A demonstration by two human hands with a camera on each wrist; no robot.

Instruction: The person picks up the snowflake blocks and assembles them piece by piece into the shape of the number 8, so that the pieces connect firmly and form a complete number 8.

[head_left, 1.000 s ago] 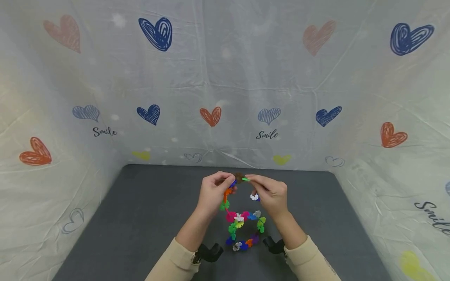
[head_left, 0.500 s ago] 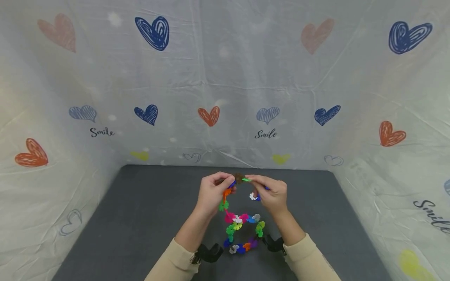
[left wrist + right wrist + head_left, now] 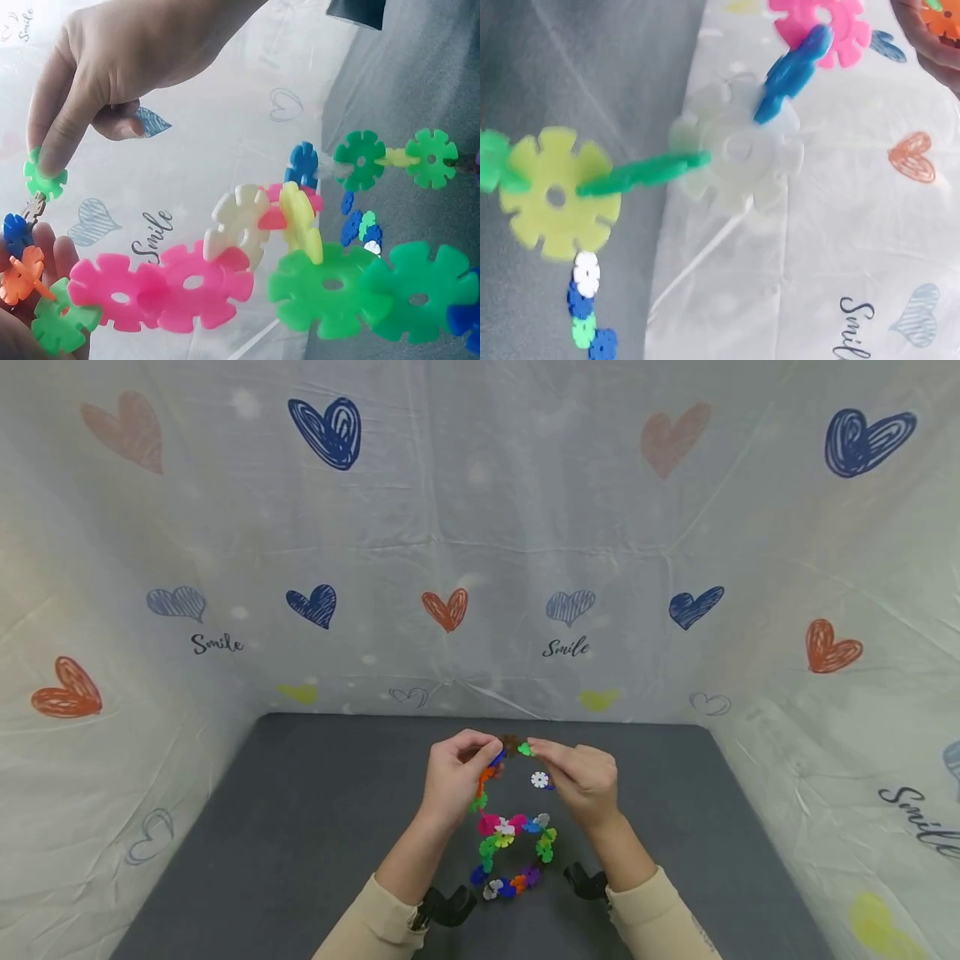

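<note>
A chain of colourful plastic snowflake discs hangs between the hands, each disc slotted into its neighbour. My left hand pinches it at a blue disc, above an orange disc and a green one. My right hand pinches a bright green disc between thumb and finger at the chain's upper end, joined to a brown disc. Below, the chain runs through pink discs into a closed loop with a yellow-green disc and a translucent disc.
Loose discs lie on the dark grey table behind the chain: a white disc, blue discs and a green disc. A pale curtain printed with hearts surrounds the table at the back and sides.
The bright green disc has turned from edge-on to nearly face-on as my right hand shifted slightly right. The hanging loop has swung a little left, and more of the loose white disc shows.
</note>
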